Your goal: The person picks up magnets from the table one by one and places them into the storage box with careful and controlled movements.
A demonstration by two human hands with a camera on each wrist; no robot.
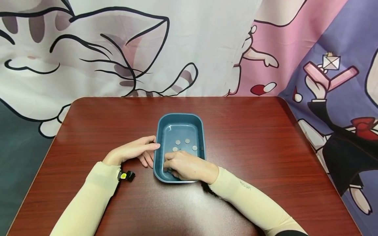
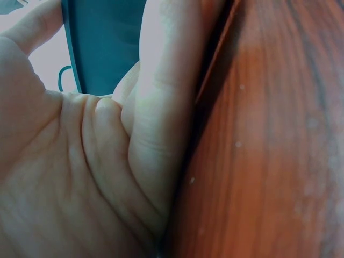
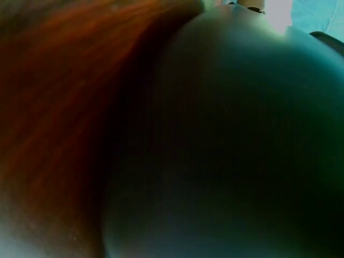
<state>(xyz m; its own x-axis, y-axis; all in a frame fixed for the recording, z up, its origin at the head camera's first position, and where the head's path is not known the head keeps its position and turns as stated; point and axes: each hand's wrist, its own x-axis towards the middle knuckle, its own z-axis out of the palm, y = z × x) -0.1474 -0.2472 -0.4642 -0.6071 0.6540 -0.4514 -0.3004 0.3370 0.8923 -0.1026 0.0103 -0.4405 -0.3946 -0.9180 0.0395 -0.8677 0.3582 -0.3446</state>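
A blue rectangular tray [image 1: 180, 115] stands on the table with several small round silver-grey discs like coins [image 1: 178, 142] scattered over its floor. At the tray's left side, my left hand [image 1: 134, 151] lays its thumb over the rim while the other fingers bear on the outer wall. The palm and fingers [image 2: 166, 107] show against the tray wall in the left wrist view. My right hand [image 1: 186, 165] reaches over the right rim into the near part of the tray, fingers bent down at the floor. Its fingertips are mostly hidden, and I cannot tell whether they pinch a disc.
The reddish-brown wooden table [image 1: 251, 137] spreads around the tray, its far edge against a cartoon-printed curtain [image 1: 206, 49]. A small black device [image 1: 127, 176] is strapped at the left wrist. In the right wrist view a dark, blurred tray wall [image 3: 242, 134] fills most of the frame.
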